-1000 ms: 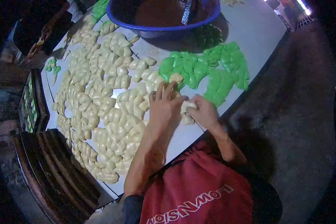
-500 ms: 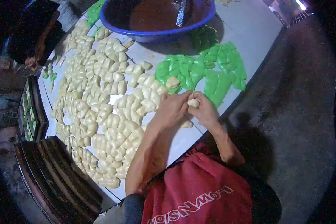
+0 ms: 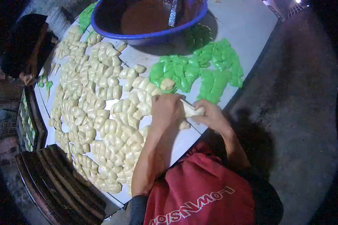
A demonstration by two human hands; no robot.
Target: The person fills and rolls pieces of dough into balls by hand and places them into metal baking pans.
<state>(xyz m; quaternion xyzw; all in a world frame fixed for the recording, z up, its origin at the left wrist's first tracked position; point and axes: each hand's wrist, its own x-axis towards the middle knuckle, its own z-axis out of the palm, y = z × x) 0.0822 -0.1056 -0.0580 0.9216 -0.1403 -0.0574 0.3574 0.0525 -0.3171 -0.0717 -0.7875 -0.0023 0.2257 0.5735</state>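
Note:
A piece of pale dough point(image 3: 190, 110) is stretched between my two hands, just above the table's near edge. My left hand point(image 3: 167, 111) is closed on its left end, and my right hand point(image 3: 211, 115) pinches the rounded right end. Below them a bit of pale dough point(image 3: 184, 125) lies on the white table. Just beyond my hands, a cream dough piece point(image 3: 168, 84) rests against flattened green dough point(image 3: 214, 80). Many cream dough pieces point(image 3: 118, 137) spread in rows to the left of my left hand.
A blue-rimmed basin point(image 3: 150, 36) with brown filling and a metal utensil point(image 3: 172, 15) stands at the back. Dark stacked trays point(image 3: 60, 180) sit at the table's left edge, near a tray of green and white pieces point(image 3: 28, 122). Another person's hand point(image 3: 26, 78) is at far left.
My hands have moved apart, and the dough that was bunched between them is now drawn out into a strip. The view has shifted slightly.

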